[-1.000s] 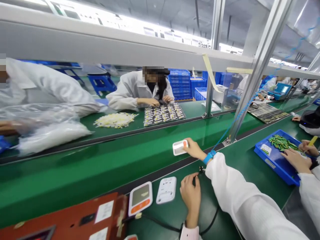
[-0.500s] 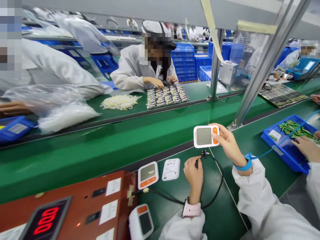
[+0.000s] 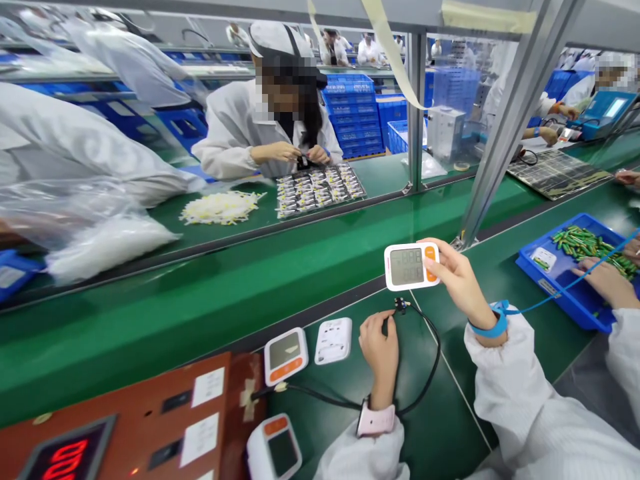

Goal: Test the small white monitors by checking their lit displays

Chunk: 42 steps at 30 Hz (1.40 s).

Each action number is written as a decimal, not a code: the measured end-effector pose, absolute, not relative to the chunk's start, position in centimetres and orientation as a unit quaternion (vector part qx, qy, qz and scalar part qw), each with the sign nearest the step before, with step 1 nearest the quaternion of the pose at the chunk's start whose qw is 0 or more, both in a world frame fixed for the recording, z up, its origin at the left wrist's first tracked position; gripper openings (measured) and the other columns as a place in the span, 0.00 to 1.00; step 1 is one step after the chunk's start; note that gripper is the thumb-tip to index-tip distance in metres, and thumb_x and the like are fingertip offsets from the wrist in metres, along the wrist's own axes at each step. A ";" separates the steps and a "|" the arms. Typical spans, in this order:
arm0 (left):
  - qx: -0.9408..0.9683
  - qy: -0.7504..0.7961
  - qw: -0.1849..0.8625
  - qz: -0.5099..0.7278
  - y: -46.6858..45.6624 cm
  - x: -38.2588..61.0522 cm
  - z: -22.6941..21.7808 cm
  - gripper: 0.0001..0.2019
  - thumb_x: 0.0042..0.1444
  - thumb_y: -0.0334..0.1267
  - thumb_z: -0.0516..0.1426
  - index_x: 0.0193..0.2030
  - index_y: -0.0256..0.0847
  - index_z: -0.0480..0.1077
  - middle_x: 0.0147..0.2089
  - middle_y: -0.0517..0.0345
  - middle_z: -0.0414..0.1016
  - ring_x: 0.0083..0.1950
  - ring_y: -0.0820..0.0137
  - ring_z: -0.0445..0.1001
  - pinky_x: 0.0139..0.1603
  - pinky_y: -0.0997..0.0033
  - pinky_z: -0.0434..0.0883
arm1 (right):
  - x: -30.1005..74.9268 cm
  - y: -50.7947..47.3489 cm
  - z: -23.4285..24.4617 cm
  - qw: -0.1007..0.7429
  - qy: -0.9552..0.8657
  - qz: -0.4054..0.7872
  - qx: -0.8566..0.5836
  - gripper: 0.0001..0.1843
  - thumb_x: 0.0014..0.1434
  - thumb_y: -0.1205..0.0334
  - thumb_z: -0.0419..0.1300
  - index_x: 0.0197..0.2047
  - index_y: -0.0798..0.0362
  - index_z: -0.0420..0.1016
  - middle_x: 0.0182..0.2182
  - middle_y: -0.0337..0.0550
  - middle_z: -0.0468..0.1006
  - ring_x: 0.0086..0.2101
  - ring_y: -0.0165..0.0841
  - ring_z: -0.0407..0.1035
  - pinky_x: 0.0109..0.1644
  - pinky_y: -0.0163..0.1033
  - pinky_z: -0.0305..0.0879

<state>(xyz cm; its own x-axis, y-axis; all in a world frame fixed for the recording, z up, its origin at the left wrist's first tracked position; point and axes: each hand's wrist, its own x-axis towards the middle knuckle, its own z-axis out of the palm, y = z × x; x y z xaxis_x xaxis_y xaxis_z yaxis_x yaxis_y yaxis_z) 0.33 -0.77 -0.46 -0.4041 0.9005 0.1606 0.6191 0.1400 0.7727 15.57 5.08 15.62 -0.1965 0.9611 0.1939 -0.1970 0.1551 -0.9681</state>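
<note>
My right hand (image 3: 453, 273), a blue strap at its wrist, grips a white digital display unit (image 3: 406, 268) by its right end, thumb over the orange buttons. Segments show on the unit's grey screen. Below it, my left hand (image 3: 380, 343) is curled, its fingertips at a small black connector (image 3: 401, 305) on a black cable (image 3: 439, 353); the exact hold is partly hidden. Left of that hand lie a white cover (image 3: 333, 340) and a second display unit (image 3: 286, 357) with orange buttons. Another white unit (image 3: 275, 447) stands nearer, beside the box.
A red-brown box (image 3: 150, 400) with a red digital readout sits at lower left, the cable coming from it. At right, another person's hand reaches into a blue tray (image 3: 533, 267) of green batteries. Across the green line, a co-worker handles parts over a filled tray (image 3: 320, 190). A metal post (image 3: 515, 127) slants upward.
The held unit's screen was blank and now shows segments. My right hand keeps its hold, and my left hand stays at the connector. The view has shifted slightly to the right.
</note>
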 end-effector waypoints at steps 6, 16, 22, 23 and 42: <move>0.514 0.736 0.168 0.407 -0.8 0.4 -0.5 0.11 0.58 0.37 0.52 0.38 0.44 0.77 0.43 0.54 0.78 0.52 0.60 0.70 0.55 0.57 0.63 | 15.7 5.0 15.7 0.535 -0.546 0.537 -0.355 0.21 0.57 0.49 0.62 0.51 0.50 0.71 0.42 0.42 0.78 0.41 0.36 0.74 0.45 0.40 0.73; 0.514 0.737 0.171 0.404 -0.9 0.6 -0.2 0.11 0.58 0.36 0.52 0.38 0.45 0.76 0.43 0.54 0.78 0.52 0.59 0.69 0.54 0.58 0.63 | 15.5 5.0 15.7 0.531 -0.555 0.531 -0.357 0.21 0.58 0.49 0.62 0.50 0.50 0.71 0.41 0.42 0.79 0.41 0.36 0.75 0.41 0.39 0.74; 0.513 0.740 0.174 0.400 -0.8 0.5 -0.2 0.11 0.59 0.36 0.52 0.38 0.44 0.76 0.44 0.53 0.78 0.52 0.59 0.69 0.52 0.58 0.63 | 15.6 5.2 15.5 0.524 -0.547 0.546 -0.358 0.20 0.57 0.50 0.62 0.50 0.50 0.71 0.40 0.41 0.79 0.40 0.36 0.75 0.43 0.40 0.74; 0.513 0.739 0.174 0.399 -0.8 0.5 -0.2 0.11 0.59 0.36 0.52 0.38 0.44 0.76 0.44 0.53 0.78 0.52 0.59 0.69 0.52 0.58 0.63 | 15.6 5.2 15.4 0.521 -0.546 0.550 -0.358 0.21 0.57 0.50 0.63 0.50 0.50 0.70 0.40 0.41 0.79 0.40 0.36 0.75 0.43 0.40 0.74; 0.530 0.746 0.173 0.363 -0.3 0.1 0.3 0.13 0.61 0.37 0.50 0.41 0.42 0.76 0.46 0.50 0.77 0.53 0.56 0.68 0.49 0.55 0.64 | 25.9 7.5 9.9 0.571 -0.537 0.378 -0.494 0.23 0.52 0.54 0.65 0.51 0.51 0.70 0.45 0.45 0.78 0.44 0.37 0.74 0.50 0.42 0.71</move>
<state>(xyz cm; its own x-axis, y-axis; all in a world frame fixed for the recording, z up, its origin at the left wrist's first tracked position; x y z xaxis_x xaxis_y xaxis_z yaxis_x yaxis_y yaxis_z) 0.12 -0.29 0.27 -0.3776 0.9171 0.1278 0.6659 0.1730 0.7257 25.87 7.54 9.85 0.1387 0.9610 0.2392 0.0984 0.2270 -0.9689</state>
